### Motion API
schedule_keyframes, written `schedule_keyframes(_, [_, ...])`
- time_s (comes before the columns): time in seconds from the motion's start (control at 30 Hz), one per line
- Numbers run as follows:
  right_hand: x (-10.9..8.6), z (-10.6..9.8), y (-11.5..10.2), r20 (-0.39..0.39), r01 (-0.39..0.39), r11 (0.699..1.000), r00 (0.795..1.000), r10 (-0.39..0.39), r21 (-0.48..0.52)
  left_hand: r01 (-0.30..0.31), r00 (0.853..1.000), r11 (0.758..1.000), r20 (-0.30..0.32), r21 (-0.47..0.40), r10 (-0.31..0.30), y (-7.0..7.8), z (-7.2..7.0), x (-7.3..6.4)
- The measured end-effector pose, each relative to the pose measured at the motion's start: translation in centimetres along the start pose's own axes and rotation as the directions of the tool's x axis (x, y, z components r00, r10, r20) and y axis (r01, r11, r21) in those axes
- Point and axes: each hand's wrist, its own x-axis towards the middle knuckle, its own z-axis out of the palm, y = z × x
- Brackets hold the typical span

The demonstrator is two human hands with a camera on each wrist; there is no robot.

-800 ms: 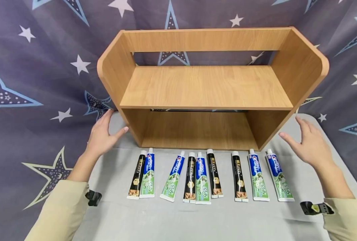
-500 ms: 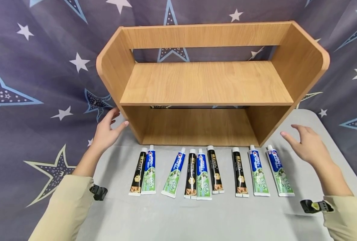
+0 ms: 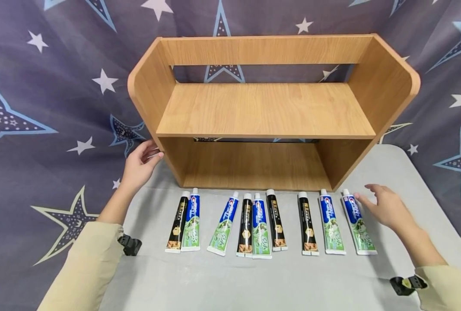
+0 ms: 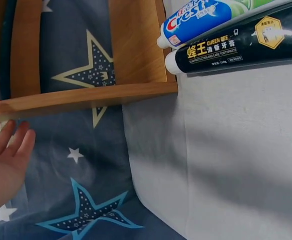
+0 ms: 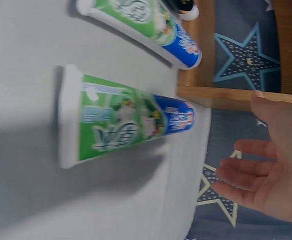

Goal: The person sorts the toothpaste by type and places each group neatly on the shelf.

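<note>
My left hand (image 3: 138, 166) is at the left side panel of a wooden shelf (image 3: 265, 110), thumb tip right by the panel's front edge. In the left wrist view its relaxed fingers (image 4: 13, 140) lie along the outside of that panel. On the right, my right hand (image 3: 387, 207) hovers with spread fingers, holding nothing. Its thumb reaches close to the cap end of the rightmost blue and green toothpaste tube (image 3: 359, 224). To the left of that lies another blue and green toothpaste tube (image 3: 332, 224), then a black toothpaste tube (image 3: 308, 224).
Several more toothpaste tubes lie in a row before the shelf, among them a black tube (image 3: 177, 222) and a blue and green tube (image 3: 222, 224). A grey cloth (image 3: 230, 285) covers the table. A star-patterned curtain (image 3: 71, 86) hangs behind and at both sides.
My right hand has moved left and down toward the rightmost tube. My left hand has come in against the shelf's left panel, its fingers bending a little more. The tubes lie as before.
</note>
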Motion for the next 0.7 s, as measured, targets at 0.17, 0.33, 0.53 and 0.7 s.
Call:
schedule_keyframes(0.17, [-1.1, 1.5, 0.5, 0.027, 0.033, 0.999, 0.999, -0.034, 0.029, 0.016, 1.0, 0.999, -0.002, -0.035, -0.016, -0.3, 0.2, 0.0])
schedule_keyframes(0.33, [-1.7, 2.5, 0.7, 0.056, 0.03, 0.998, 0.998, -0.033, 0.054, 0.007, 1.0, 0.998, -0.017, -0.057, -0.008, -0.4, 0.3, -0.2])
schedule_keyframes(0.53, [-2.0, 2.9, 0.9, 0.083, -0.026, 0.996, 0.996, 0.019, 0.088, 0.047, 0.997, 0.988, -0.046, -0.147, -0.054, -0.4, 0.3, 0.0])
schedule_keyframes(0.7, [-2.1, 3.4, 1.2, 0.128, -0.082, 0.992, 0.989, 0.07, 0.095, 0.06, 0.995, 0.96, -0.061, -0.272, -0.079, -0.9, 0.6, 0.6])
